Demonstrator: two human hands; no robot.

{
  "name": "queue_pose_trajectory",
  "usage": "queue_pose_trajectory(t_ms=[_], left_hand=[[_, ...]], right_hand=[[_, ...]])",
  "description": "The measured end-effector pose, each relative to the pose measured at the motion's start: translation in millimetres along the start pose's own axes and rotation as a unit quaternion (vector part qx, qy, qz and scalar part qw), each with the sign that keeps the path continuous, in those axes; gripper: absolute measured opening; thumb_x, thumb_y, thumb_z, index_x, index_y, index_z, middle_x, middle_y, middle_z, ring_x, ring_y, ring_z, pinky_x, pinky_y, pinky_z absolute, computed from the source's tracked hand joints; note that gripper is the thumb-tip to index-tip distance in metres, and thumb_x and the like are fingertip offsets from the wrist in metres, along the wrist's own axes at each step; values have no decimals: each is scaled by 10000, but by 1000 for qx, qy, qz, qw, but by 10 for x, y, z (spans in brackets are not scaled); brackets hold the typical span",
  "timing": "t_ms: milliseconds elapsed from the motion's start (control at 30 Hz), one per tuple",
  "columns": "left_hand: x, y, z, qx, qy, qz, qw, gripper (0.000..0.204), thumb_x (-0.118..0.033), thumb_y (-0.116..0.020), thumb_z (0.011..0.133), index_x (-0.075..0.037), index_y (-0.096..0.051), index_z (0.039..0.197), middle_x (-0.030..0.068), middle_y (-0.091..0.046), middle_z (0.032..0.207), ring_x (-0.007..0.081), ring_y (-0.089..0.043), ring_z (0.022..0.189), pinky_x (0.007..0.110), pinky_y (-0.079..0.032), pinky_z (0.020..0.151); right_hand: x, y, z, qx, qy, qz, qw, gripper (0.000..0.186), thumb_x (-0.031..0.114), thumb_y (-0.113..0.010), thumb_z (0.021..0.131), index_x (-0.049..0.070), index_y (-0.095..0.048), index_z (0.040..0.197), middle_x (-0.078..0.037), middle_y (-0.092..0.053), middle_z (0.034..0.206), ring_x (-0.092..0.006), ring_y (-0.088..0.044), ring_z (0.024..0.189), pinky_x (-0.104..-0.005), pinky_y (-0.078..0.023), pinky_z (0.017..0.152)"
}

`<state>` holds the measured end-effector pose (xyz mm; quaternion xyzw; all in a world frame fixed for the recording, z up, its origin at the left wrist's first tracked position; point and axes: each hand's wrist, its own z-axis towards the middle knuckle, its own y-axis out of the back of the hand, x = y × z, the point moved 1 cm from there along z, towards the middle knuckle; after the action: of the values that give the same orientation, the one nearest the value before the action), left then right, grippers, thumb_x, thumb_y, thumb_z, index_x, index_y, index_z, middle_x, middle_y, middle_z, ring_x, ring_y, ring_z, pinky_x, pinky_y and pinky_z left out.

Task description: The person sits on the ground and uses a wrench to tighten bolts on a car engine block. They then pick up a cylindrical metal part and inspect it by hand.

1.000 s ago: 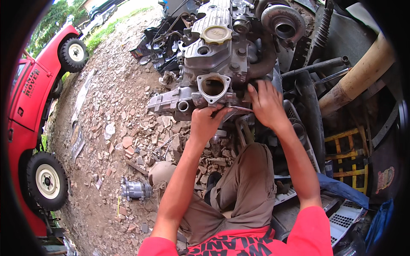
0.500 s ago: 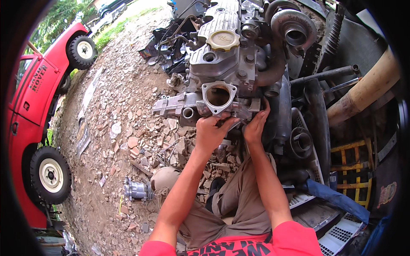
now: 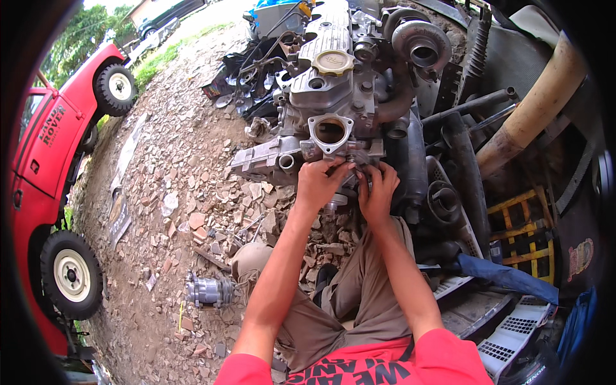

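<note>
A grey metal engine [image 3: 324,96] stands in front of me, with a cream oil filler cap [image 3: 333,62] on top. At its near end is a round opening in a three-bolt flange [image 3: 330,133]. Just below that flange my left hand [image 3: 318,186] has its thumb and fingers pinched at the metal. Close beside it my right hand [image 3: 377,191] curls its fingers against the same spot, fingertips almost meeting the left ones. Whatever small part lies between the fingertips is hidden. A snail-shaped turbocharger [image 3: 421,46] sits at the engine's upper right.
Broken stone and tile cover the ground, where a ribbed metal compressor-like part [image 3: 208,290] lies by my left knee. A red off-road vehicle [image 3: 54,154] is at far left. Pipes, a bamboo pole [image 3: 532,106] and a yellow frame [image 3: 523,234] crowd the right.
My right hand has drawn in from the engine's right side, its fingers now curled beside the left fingertips. The left hand stays under the flange. The whole view has shifted slightly.
</note>
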<state>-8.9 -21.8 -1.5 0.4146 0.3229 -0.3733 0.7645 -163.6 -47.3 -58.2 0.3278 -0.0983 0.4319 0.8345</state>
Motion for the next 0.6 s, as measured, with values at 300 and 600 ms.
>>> queue_pose_trajectory(t_ms=[300,600], left_hand=[[-132,70,-39,32,58,-89,994,191,-185,-722,894,-4,-746,952,23,-677,661,45,-513,516,245,-400,481],[-94,100,-12,66,98,-32,992,209,-212,-727,892,-10,-753,938,19,-657,636,45,-493,506,250,-387,475]], right_hand=[[152,743,451,137,104,52,984,146,100,-651,862,51,-616,995,-117,-630,803,-345,-628,734,-432,-486,669],[423,979,1232,351,199,-100,910,135,154,-637,860,33,-642,920,-143,-664,841,-357,-658,784,-452,-520,685]])
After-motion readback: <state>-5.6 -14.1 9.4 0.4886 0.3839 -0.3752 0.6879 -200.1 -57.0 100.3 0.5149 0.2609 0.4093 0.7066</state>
